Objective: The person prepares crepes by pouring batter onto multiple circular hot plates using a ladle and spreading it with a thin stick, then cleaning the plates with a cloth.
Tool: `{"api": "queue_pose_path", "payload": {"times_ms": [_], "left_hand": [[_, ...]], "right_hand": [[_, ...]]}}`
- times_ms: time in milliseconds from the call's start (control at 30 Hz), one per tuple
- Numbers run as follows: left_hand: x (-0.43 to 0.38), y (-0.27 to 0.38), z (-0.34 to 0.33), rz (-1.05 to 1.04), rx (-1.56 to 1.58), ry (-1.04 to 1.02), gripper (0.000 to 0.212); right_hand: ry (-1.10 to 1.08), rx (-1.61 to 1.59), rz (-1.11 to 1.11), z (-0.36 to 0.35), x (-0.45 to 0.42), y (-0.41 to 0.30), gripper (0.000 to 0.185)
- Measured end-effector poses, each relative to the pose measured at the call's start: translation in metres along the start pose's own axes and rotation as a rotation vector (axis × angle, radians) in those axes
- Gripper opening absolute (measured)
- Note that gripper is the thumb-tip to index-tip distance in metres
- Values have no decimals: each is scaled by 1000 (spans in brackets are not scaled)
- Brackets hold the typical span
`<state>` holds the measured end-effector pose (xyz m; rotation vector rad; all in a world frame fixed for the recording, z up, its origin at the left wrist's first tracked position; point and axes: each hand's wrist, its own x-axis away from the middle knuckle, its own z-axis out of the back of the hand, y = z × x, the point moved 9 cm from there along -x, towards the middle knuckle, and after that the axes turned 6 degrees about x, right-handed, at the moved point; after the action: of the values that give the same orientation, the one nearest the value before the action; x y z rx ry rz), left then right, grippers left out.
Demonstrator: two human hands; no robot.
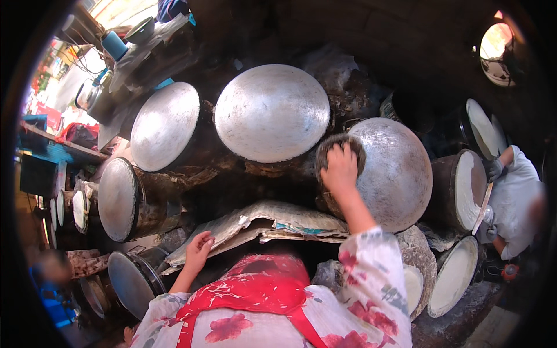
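Observation:
My right hand presses a dark, fuzzy scrubbing pad against the left rim of a round, greyish metal griddle. The fingers are spread over the pad, which partly hides under them. My left hand holds nothing; its fingers are loosely bent and slightly apart, close to the left end of a creased, layered cardboard sheet. Straight ahead is a larger shiny griddle, with another one to its left. Pale splashes mark the red apron on my body.
At left stand more drum-like stoves with round plates. On the right, a gloved person holds a flat strip at a plate coated in white. Another person in blue is at lower left. A blue cup stands upper left.

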<state>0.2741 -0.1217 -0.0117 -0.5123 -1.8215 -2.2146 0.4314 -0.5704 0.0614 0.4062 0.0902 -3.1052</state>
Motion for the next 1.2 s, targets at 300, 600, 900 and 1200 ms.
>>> {"api": "queue_pose_path", "payload": {"times_ms": [300,600,900,1200], "left_hand": [[32,-42,48,77,83,235,33],[-11,-37,-2,73,73,144,30],[-19,-31,8,112,44,174,31],[-39,-39,-11,149,94,156,31]], "right_hand": [[-261,83,-738,-29,-133,238,40],[6,-26,-159,-24,-115,96,29],[-151,-3,-1006,0,-43,354,53],[-93,93,-1206,13,38,412,61]]}}
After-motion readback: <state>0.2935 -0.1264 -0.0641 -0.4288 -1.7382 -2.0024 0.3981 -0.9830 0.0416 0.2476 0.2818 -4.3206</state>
